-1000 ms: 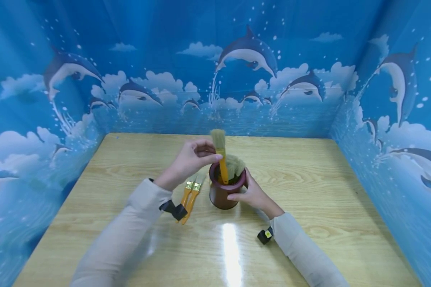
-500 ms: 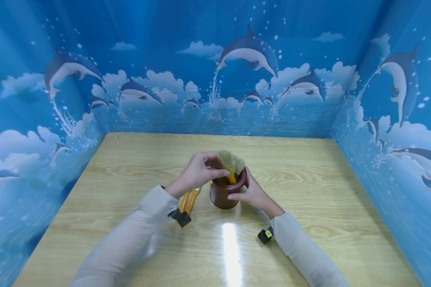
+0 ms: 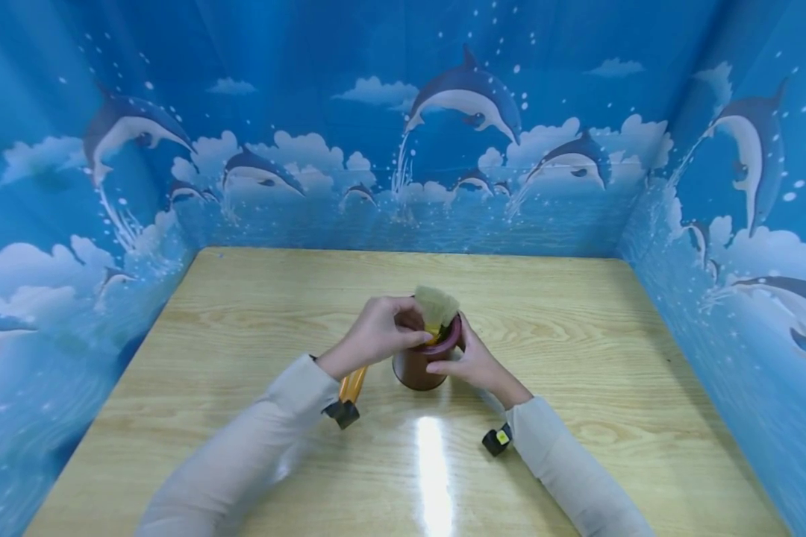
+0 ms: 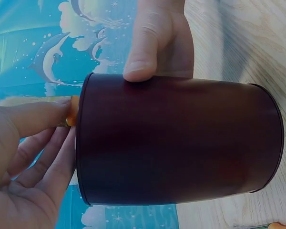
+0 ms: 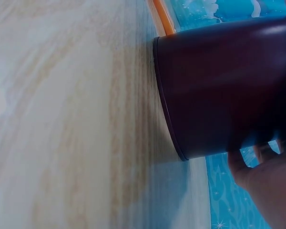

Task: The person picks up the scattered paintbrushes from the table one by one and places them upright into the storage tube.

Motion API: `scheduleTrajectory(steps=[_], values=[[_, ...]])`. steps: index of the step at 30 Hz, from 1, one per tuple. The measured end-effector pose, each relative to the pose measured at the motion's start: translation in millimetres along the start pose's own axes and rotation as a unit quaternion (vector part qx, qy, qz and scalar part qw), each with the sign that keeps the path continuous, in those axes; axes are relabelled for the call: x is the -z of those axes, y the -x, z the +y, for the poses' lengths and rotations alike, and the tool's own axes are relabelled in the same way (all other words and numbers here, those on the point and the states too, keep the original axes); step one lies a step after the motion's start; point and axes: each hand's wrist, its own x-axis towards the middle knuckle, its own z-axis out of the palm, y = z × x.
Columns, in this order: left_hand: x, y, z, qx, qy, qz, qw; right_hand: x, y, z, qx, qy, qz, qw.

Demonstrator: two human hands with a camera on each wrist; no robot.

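Note:
A dark reddish-brown round pot [image 3: 419,368] stands upright on the table, with pale brush bristles [image 3: 436,304] rising above its rim. My left hand [image 3: 384,333] is at the pot's mouth and pinches a paintbrush [image 4: 72,113] between thumb and fingers; its orange handle goes down inside, mostly hidden. In the left wrist view the thumb lies on the brush just above the rim. My right hand [image 3: 475,361] grips the pot from the right, thumb in front and fingers behind. The right wrist view shows those fingers against the dark pot wall [image 5: 229,90].
Left of the pot, orange-handled paintbrushes [image 3: 353,382] lie on the wooden table [image 3: 578,388], partly covered by my left wrist and its black camera [image 3: 344,412]. A dolphin-print curtain [image 3: 309,216] encloses the table's back and sides.
The left hand has lowered the paintbrush, handle first, into the pot, moving down and slightly right. Its forearm now covers more of the brushes on the table. The right hand keeps its hold.

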Motion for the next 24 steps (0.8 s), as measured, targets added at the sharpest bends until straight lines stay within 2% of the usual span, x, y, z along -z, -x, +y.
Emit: scheduleTrajectory(steps=[6,9,11,16,24], values=[[0.8,0.8,-1.8,-0.009,0.0,-0.002,1.0,0,1,-1,0.002,-0.006,-0.001,1.0],[4.8,2.0,-3.7,-0.011,0.006,0.005,0.9999,0,1,-2,0.003,-0.004,0.001,1.0],[9.1,2.8,-5.5,-0.006,0.012,0.012,0.9998,0,-2,5,0.0,0.0,0.003,1.0],[21.9,5.0,-10.4,0.018,0.027,0.032,0.9989,3,-8,24,-0.001,0.005,0.012,1.0],[40.5,11.8,-26.9,0.066,0.065,0.056,0.9941,2,-8,25,0.004,0.014,0.023,1.0]])
